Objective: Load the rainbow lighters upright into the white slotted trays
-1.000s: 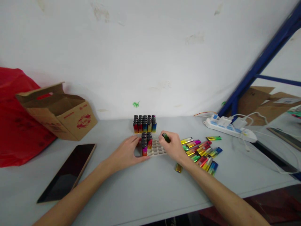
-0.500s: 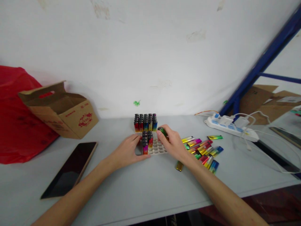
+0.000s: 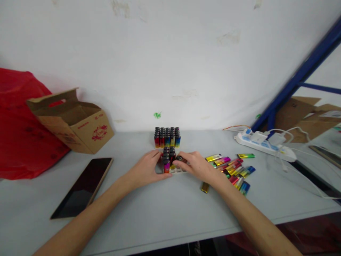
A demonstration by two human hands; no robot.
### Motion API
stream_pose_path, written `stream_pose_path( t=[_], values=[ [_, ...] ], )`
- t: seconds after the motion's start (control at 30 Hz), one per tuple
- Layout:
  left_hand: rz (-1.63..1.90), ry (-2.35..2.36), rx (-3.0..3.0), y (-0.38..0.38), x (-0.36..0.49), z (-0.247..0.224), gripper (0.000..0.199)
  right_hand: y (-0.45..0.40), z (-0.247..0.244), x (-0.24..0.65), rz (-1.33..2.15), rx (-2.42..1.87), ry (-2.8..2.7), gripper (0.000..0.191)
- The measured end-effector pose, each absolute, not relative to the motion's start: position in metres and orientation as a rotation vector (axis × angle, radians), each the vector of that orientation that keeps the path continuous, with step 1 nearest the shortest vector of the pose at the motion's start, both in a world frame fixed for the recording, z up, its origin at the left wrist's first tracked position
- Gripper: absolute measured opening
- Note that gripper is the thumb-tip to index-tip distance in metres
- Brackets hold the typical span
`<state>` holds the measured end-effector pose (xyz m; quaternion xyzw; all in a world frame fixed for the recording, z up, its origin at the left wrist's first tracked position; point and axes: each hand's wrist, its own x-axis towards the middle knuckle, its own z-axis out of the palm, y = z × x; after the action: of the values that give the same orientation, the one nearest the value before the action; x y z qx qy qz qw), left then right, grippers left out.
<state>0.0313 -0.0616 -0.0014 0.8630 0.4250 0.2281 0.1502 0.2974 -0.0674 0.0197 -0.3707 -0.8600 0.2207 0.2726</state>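
A pale tray [image 3: 177, 171] with round holes lies on the table, mostly covered by my hands. Upright lighters with black tops [image 3: 166, 159] fill part of its left side. My left hand [image 3: 148, 167] grips the tray's left end, thumb along the front edge and fingers behind. Pinched in my right hand [image 3: 196, 165] is a dark-topped lighter [image 3: 179, 158], held over the tray beside the standing ones; its lower part is hidden. Just behind the tray stands a block of upright lighters [image 3: 167, 138]. Loose shiny lighters [image 3: 234, 167] are heaped to the right.
A black-screened tablet [image 3: 84, 186] lies at left, near an open cardboard box [image 3: 87, 129] and a red bag [image 3: 23, 124]. At right are a white power strip [image 3: 263, 144] with cables and a blue metal frame [image 3: 295, 76]. A wall [image 3: 170, 64] rises behind.
My right hand has come down and slightly left, bringing its lighter from above the tray to beside the standing lighters. My left hand stays at the tray. The view has shifted slightly.
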Motion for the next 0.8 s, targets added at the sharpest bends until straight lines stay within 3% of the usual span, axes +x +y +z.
stream_pose_path(
  t=[0.27,0.43,0.53,0.73,0.8],
  values=[
    [0.648,1.231,2.481,-0.06,0.031,-0.002,0.054,-0.065,0.027,0.297,0.383,-1.005,-2.529,0.028],
    [0.687,1.196,2.484,-0.057,0.029,-0.004,0.057,-0.069,0.027,0.279,0.168,-1.188,-2.563,0.04],
    [0.711,1.182,2.492,-0.055,0.027,-0.005,0.064,-0.066,0.032,0.284,0.261,-1.161,-2.615,0.042],
    [0.679,1.243,2.492,-0.053,0.025,-0.007,0.07,-0.05,0.044,0.362,0.324,-1.451,-2.349,0.012],
    [0.662,1.26,2.493,-0.052,0.025,-0.008,0.071,-0.048,0.044,0.393,0.332,-1.638,-2.29,0.016]
  ],
)
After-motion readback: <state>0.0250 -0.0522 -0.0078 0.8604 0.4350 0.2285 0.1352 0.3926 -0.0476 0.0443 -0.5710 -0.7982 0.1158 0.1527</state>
